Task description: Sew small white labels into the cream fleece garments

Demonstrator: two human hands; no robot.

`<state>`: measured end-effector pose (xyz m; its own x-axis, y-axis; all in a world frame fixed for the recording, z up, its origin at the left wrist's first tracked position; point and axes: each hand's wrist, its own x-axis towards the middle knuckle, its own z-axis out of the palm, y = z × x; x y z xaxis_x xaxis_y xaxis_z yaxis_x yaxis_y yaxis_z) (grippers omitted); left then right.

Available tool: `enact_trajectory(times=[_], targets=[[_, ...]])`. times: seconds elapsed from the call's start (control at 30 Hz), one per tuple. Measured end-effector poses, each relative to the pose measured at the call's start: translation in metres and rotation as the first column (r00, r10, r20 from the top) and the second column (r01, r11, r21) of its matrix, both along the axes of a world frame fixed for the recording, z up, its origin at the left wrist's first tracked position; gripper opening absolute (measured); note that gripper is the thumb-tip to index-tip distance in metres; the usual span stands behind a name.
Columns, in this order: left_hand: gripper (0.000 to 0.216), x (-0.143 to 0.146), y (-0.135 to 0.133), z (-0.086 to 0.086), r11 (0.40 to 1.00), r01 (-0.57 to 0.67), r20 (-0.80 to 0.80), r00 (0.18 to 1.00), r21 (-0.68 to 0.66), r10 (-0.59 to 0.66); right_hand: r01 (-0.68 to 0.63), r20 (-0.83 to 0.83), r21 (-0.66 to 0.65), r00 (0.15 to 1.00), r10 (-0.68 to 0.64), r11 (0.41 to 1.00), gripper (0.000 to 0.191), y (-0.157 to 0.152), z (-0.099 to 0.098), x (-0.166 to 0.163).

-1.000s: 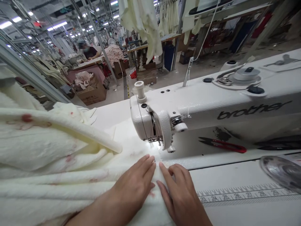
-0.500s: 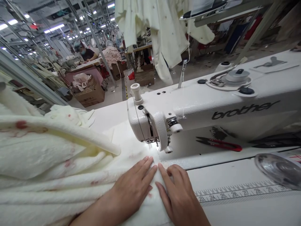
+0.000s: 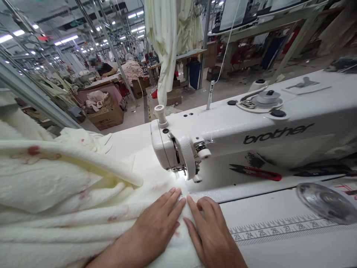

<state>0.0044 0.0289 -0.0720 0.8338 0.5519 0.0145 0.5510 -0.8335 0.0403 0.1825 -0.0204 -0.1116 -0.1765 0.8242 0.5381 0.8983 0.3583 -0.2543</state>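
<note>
My left hand [image 3: 157,225] lies flat, fingers stretched out, on cream fabric [image 3: 69,193] with small red marks. Its fingertips reach just short of the presser foot [image 3: 182,172] of a white Brother sewing machine [image 3: 237,130]. My right hand [image 3: 210,230] rests beside it on the fabric's right edge, index finger extended toward the needle, the other fingers partly curled. Both hands press the cloth down and hold nothing else. The fabric piles up in thick folds at the left.
Red thread snips [image 3: 256,172] lie on the machine bed behind the arm. A shiny metal dish [image 3: 325,201] sits at the right above a printed ruler [image 3: 279,227]. Hanging cream garments [image 3: 167,33], cardboard boxes [image 3: 107,115] and another seated person [image 3: 102,67] fill the workshop behind.
Both hands stay pressed on the fabric near the needle, hardly shifted. The view has swung slightly, so the machine and the hanging garments sit differently in frame.
</note>
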Motion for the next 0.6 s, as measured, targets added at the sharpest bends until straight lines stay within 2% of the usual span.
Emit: enact_trajectory(times=[0.27, 0.4, 0.5, 0.6], targets=[[0.063, 0.002, 0.000, 0.002, 1.000, -0.001, -0.040, 0.999, -0.017, 0.000, -0.050, 0.014, 0.000, 0.999, 0.050, 0.999, 0.038, 0.000, -0.008, 0.003], [0.060, 0.004, 0.001, 0.004, 0.999, 0.037, -0.092, 0.995, 0.027, -0.034, -0.093, -0.039, -0.015, 0.995, 0.092, 0.996, 0.036, 0.003, -0.001, 0.010], [0.058, 0.004, 0.002, 0.001, 0.997, 0.070, -0.096, 0.993, 0.037, -0.067, -0.101, -0.116, -0.018, 0.988, 0.098, 0.995, 0.029, 0.026, 0.014, 0.024], [0.061, 0.001, 0.003, -0.004, 0.997, 0.070, -0.079, 0.994, -0.006, -0.071, -0.130, -0.022, 0.000, 0.991, 0.130, 0.992, 0.038, 0.071, 0.026, 0.038]])
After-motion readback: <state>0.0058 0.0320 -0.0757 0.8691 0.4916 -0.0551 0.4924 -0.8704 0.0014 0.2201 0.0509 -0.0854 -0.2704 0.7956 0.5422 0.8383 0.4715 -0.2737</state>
